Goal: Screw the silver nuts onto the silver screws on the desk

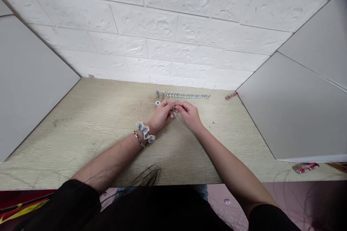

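My left hand [162, 114] and my right hand [189, 114] meet over the middle of the wooden table, fingertips pinched together around a small metal part [174, 108], mostly covered by the fingers. Just under the fingertips lies a small metal nut [174, 115]. A round washer-like metal piece [157, 103] rests beside my left hand. Behind the hands, a row of silver bolts [188, 96] lines the table, with two upright metal pieces [160, 94] at its left end.
A white brick wall stands behind the wooden table [108, 115]. Grey panels [298, 104] flank both sides. One red object [231, 95] lies by the right panel, another [306, 168] near the front right edge.
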A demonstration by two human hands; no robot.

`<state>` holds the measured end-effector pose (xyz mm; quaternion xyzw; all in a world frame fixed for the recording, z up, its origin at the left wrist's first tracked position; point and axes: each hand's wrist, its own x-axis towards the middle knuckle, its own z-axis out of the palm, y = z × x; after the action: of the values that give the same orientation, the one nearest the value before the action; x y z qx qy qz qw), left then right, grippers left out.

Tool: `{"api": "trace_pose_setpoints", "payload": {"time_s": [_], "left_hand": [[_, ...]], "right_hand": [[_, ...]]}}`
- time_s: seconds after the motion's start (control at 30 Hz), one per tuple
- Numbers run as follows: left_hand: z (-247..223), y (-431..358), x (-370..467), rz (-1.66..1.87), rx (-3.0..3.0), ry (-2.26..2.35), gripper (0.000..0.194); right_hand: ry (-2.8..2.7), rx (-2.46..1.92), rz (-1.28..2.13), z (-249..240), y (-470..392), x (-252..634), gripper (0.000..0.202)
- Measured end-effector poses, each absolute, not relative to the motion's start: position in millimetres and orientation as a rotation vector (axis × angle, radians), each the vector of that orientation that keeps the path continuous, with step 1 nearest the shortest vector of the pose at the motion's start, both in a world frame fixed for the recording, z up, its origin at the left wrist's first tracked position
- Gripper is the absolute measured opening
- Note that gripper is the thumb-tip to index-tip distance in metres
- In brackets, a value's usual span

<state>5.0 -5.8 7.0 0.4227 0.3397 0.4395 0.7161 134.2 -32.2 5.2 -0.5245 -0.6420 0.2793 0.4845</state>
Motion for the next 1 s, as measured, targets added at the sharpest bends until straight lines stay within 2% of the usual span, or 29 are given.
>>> {"api": "trace_pose_setpoints", "payload": {"time_s": [0.2, 0.33, 0.43, 0.5, 0.67, 0.8, 0.9, 1.0], "left_hand": [[6, -7, 7, 0.965, 0.943, 0.658, 0.033], [9, -9, 6, 0.939, 0.927, 0.671, 0.038], [11, -11, 6, 0.892, 0.933, 0.686, 0.046], [11, -11, 6, 0.866, 0.93, 0.694, 0.048], [8, -8, 8, 0.871, 0.936, 0.761, 0.042], [9, -9, 6, 0.813, 0.971, 0.767, 0.036], [11, -13, 1, 0.576, 1.008, 0.653, 0.028], [12, -18, -4, 0.23, 1.09, 0.532, 0.026]], "right_hand": [[-1.549, -1.249, 0.719, 6, -29, 138, 0.023], [-1.581, -1.123, 1.049, 12, -28, 144, 0.031], [-1.536, -0.968, 1.356, 17, -29, 147, 0.031], [-1.514, -0.932, 1.437, 18, -29, 148, 0.029], [-1.274, -1.052, 1.39, 10, -22, 156, 0.032], [-1.051, -1.147, 1.21, 12, -6, 168, 0.034], [-1.216, -1.262, 1.083, 23, 4, 164, 0.033], [-1.628, -1.368, 0.899, 33, 9, 144, 0.028]]}}
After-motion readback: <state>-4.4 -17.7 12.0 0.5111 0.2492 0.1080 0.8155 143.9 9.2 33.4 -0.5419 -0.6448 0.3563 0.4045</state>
